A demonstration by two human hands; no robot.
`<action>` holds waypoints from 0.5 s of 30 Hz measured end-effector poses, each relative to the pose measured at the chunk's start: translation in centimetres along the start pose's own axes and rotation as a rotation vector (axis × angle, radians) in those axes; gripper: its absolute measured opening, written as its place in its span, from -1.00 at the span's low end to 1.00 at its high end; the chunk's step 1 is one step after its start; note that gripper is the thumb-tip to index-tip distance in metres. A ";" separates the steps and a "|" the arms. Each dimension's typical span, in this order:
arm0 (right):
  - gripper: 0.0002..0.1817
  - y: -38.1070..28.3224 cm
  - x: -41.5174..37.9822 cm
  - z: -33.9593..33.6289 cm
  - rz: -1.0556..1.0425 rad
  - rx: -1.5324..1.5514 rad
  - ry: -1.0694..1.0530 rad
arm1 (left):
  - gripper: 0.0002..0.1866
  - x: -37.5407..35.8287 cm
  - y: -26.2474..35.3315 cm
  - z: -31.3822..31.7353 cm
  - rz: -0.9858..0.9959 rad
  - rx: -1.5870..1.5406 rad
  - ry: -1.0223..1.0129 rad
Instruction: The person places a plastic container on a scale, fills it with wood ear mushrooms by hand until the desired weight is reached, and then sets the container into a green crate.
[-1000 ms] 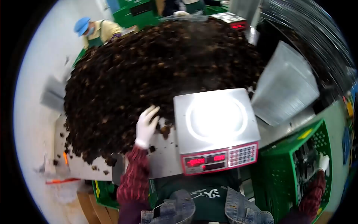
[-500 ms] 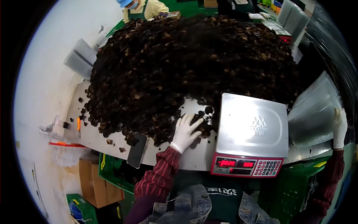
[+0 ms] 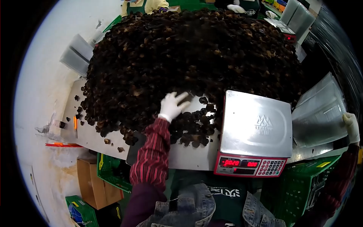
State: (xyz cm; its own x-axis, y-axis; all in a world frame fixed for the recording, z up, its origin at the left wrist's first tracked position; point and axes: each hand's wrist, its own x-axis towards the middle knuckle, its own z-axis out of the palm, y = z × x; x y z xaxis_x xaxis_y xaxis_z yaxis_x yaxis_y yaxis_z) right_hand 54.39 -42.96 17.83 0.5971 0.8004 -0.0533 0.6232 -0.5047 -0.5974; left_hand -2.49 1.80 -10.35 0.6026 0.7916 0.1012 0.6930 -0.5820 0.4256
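My left hand [image 3: 173, 106], in a white glove, is over the near edge of a big heap of dark dried mushrooms [image 3: 151, 68]. Its fingers are spread and nothing shows in them. Just below and right of it, a small group of dried mushrooms [image 3: 196, 126] lies on the pale tabletop. My right hand [image 3: 352, 127], also gloved, is at the far right with its fingers bent at the outer edge of a stack of clear plastic trays [image 3: 319, 117]. Between the hands stands a digital scale [image 3: 257, 125] with a bare metal plate and lit red digits.
A dark phone [image 3: 135, 149] lies partly behind my left sleeve. An orange cutter [image 3: 75, 126] is at the left. Green crates [image 3: 302, 185] and a cardboard box [image 3: 90, 181] stand below the table. Two people work across the heap, near a second scale [image 3: 289, 38].
My left hand has moved up and left, from the small group of mushrooms onto the heap's edge. The group now lies uncovered. My right hand has shifted slightly down along the trays' edge.
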 end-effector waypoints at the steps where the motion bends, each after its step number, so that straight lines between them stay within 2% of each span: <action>1: -0.59 0.4 0.2 -0.3 0.005 0.034 -0.033 | -0.47 -1.4 1.8 -0.6 0.163 0.055 0.019; 4: -0.59 0.6 0.7 -0.9 0.034 0.034 -0.062 | -0.53 -5.1 4.3 -0.6 0.237 0.050 -0.042; 8: -0.63 -0.9 -0.3 1.3 0.061 0.200 -0.009 | -0.54 -8.8 5.7 -1.5 0.259 0.131 0.085; 10: -0.65 1.6 0.0 1.3 -0.013 0.039 0.208 | -0.51 -9.6 5.7 -1.1 0.255 0.047 0.132; 11: -0.66 2.5 -0.1 1.1 -0.010 0.037 0.239 | -0.46 -10.0 5.9 -1.1 0.251 0.055 0.131; 12: -0.66 3.5 0.1 1.3 -0.013 0.039 0.243 | -0.42 -10.3 5.8 -0.8 0.253 0.065 0.124; 14: -0.63 5.2 0.2 1.7 -0.082 0.098 0.477 | -0.37 -10.8 6.5 -1.1 0.249 0.069 0.095; 15: -0.64 6.6 0.1 0.6 -0.094 0.206 0.464 | -0.32 -11.0 6.9 -1.0 0.263 0.071 0.082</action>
State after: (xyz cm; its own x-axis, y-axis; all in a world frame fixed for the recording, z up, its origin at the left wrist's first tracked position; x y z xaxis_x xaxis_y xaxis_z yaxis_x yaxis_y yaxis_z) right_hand 58.23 -46.05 13.40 0.7336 0.5877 0.3412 0.6006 -0.3258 -0.7302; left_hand -4.77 -10.74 -7.64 0.7336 0.6223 0.2731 0.5447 -0.7787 0.3114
